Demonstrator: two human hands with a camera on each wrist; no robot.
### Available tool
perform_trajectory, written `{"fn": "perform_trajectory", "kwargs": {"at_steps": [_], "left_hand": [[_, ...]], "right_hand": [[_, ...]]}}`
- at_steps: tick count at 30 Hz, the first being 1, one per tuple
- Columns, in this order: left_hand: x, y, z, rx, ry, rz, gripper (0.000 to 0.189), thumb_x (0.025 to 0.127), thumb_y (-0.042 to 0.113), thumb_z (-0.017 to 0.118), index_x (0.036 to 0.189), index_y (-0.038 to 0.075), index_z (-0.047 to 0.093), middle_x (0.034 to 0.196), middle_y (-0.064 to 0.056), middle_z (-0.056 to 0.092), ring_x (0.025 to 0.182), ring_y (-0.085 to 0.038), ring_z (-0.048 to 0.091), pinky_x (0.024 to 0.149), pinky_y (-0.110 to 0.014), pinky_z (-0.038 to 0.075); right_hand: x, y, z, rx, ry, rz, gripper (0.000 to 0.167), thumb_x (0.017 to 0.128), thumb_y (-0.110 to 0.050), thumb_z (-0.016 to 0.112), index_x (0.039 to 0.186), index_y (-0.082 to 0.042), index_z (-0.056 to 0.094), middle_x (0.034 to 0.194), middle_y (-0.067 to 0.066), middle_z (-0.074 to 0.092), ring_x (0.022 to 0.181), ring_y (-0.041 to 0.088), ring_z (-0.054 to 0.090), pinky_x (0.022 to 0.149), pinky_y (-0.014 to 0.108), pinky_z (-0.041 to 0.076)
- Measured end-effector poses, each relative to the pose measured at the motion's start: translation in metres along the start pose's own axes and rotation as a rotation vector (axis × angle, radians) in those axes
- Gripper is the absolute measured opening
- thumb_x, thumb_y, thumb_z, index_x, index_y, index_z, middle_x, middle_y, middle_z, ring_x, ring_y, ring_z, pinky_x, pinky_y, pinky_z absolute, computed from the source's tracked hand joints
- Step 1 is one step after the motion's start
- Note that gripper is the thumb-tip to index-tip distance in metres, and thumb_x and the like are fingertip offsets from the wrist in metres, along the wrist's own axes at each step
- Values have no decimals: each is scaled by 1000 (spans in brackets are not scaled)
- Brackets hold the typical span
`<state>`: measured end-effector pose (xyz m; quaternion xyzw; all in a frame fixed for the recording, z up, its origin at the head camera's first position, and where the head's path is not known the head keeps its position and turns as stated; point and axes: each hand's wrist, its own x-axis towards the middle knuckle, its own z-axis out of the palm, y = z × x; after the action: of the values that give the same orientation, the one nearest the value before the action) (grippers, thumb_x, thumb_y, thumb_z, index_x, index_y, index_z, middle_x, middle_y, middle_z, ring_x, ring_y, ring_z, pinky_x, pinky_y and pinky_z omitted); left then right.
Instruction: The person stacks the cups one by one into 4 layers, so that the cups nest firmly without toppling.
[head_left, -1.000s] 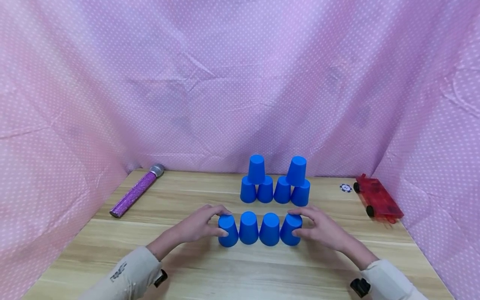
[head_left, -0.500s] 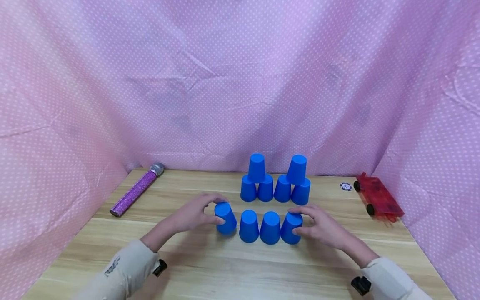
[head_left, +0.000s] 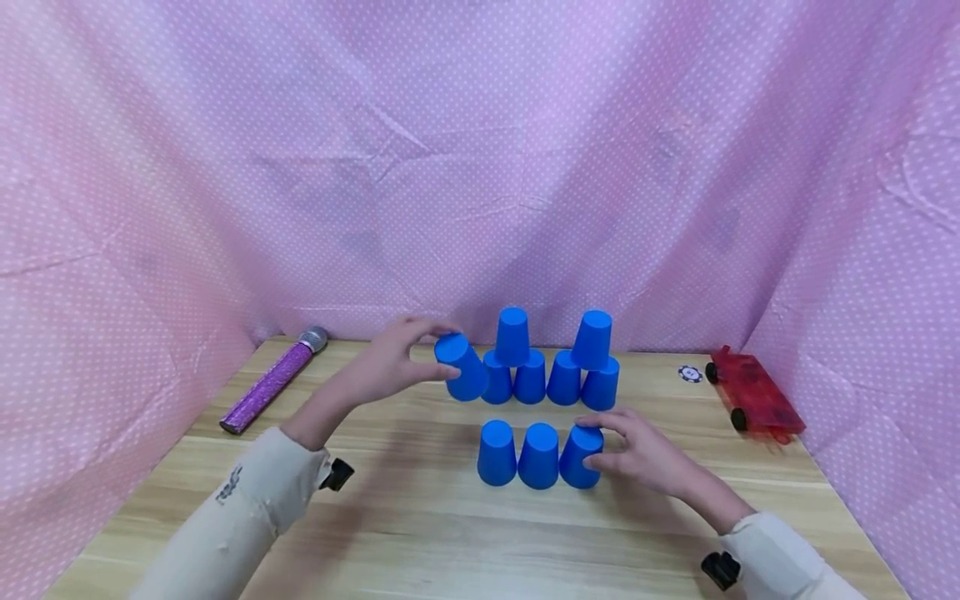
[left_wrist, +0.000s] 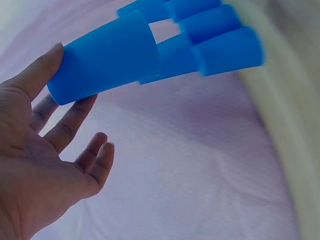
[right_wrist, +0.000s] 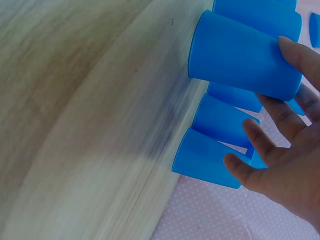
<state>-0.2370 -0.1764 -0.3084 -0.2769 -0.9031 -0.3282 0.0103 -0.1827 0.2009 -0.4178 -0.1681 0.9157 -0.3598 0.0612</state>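
Observation:
My left hand [head_left: 386,362] pinches a blue cup [head_left: 461,367] between thumb and fingers. That cup is upside down, tilted and lifted off the table, just left of the back cups. In the left wrist view the thumb and fingertips grip its narrow end [left_wrist: 107,57]. My right hand [head_left: 645,454] holds the rightmost cup [head_left: 579,457] of the front row, which stands upside down. Beside it are a middle cup [head_left: 538,457] and a left cup [head_left: 497,454]. Behind, two small stacks rise, topped by a left cup [head_left: 512,336] and a right cup [head_left: 592,340], each resting across two others.
A purple glitter microphone [head_left: 273,382] lies at the table's left. Toward the right edge are a poker chip [head_left: 690,374] and a translucent red toy car [head_left: 756,393]. Pink dotted cloth [head_left: 480,167] hangs around the wooden table [head_left: 420,533] at the back and sides.
My left hand has lifted the leftmost front cup and carried it backward to beside the left stack, tilting it. The right hand stays on its cup.

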Motion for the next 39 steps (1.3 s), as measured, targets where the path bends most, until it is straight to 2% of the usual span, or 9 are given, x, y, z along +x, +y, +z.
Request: {"fn": "perform_trajectory", "kwargs": {"at_steps": [6, 15, 26, 39], "left_hand": [[24, 25, -13, 17, 32, 34, 53, 88, 42, 76, 136, 26, 59, 135, -3, 59, 135, -29, 40, 107, -62, 39], [62, 47, -14, 70, 53, 101, 57, 89, 47, 73, 139, 24, 58, 135, -4, 63, 138, -30, 42, 109, -61, 39], [98, 66, 1, 60, 4, 94, 59, 90, 50, 70, 142, 27, 54, 140, -4, 59, 141, -29, 37, 111, -61, 38], [130, 74, 25, 120, -57, 30, 58, 89, 48, 73, 141, 30, 54, 140, -3, 60, 142, -29, 37, 107, -56, 45]], "right_hand": [[-1, 0, 1, -7, 9, 5, 54, 87, -34, 78, 136, -19, 62, 139, 12, 57, 132, 40, 48, 102, 68, 43], [-1, 1, 3, -3, 6, 0, 52, 87, -34, 78, 135, -19, 63, 137, 10, 59, 130, 39, 49, 101, 67, 44], [-2, 0, 2, 8, 10, 28, 51, 87, -34, 78, 135, -24, 63, 138, 11, 57, 131, 39, 48, 101, 66, 45], [-3, -2, 2, 10, 3, 65, 54, 86, -37, 78, 137, -24, 62, 141, 9, 56, 132, 37, 47, 100, 65, 46]]}}
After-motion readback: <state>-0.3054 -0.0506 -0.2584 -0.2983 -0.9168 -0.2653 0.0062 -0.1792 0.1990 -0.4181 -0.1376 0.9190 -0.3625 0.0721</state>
